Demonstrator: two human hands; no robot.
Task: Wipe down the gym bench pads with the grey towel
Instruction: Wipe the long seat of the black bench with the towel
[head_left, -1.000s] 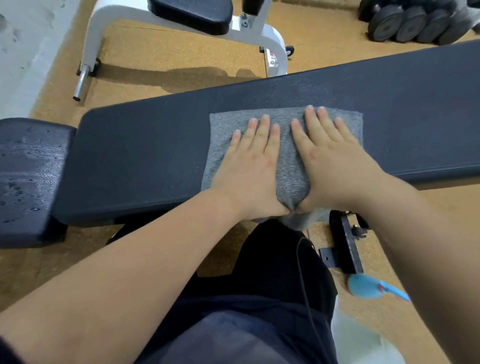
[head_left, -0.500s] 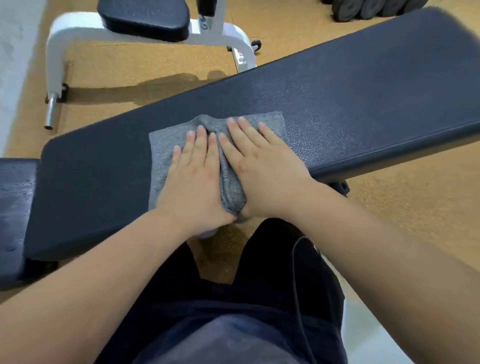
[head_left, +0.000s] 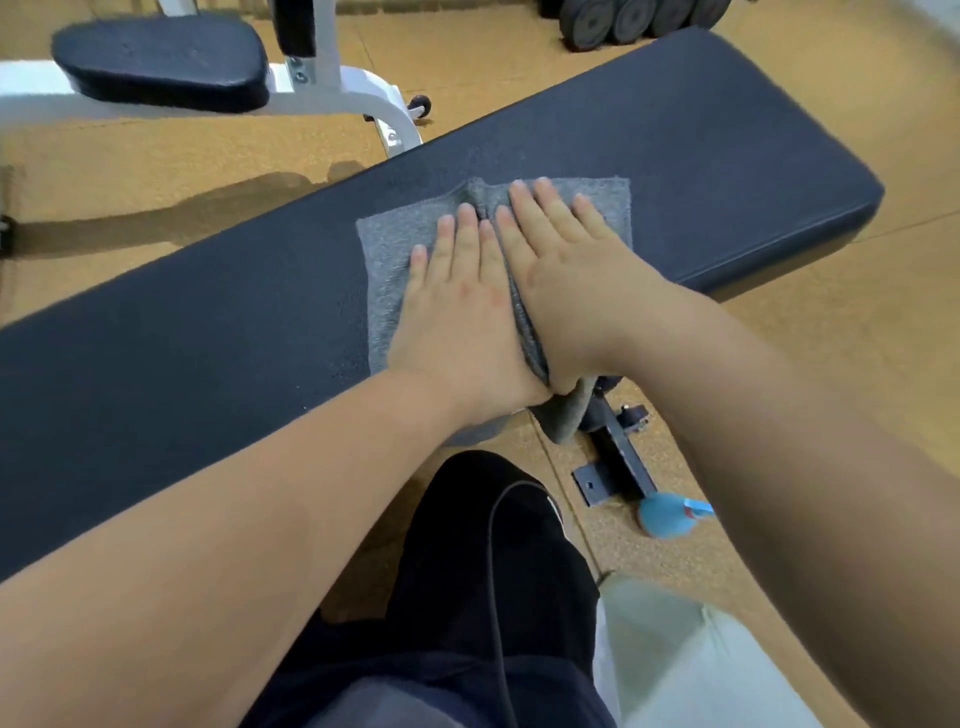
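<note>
A: Position of towel (head_left: 395, 249)?
B: Spread flat on the long pad (head_left: 701, 156), right of middle. Near edge draped over the pad's front side, hanging toward the floor (head_left: 779, 364).

A: State of left hand (head_left: 457, 317)?
B: Wide, palm down, fingers splayed, pressing cloth. Gripping nothing.

A: And right hand (head_left: 566, 270)?
B: Same: wide and flat on the towel, touching the left along the thumbs. Ridge of cloth bunched between the two, running from the far edge to the hanging fold.

A: Step in hand, as judged?
B: Sweeping along the long pad under both palms. Right end of pad apparently not yet covered; left stretch impossible to grade from surface alone.

A: Advice for doing it well?
B: Keep palms flat and pressure even. Spread hands slightly apart to pull out the ridge, otherwise a narrow strip likely missed. Overlap each pass. Carry through to the rounded right end and down the front edge.

A: Risks?
B: Draped portion liable to drag the towel off the front. Possible snag on the bracket (head_left: 618, 457) below.

A: Remaining?
B: Second pad (head_left: 156, 65) on the white frame (head_left: 363, 104) behind, untouched by either hand at present.
</note>
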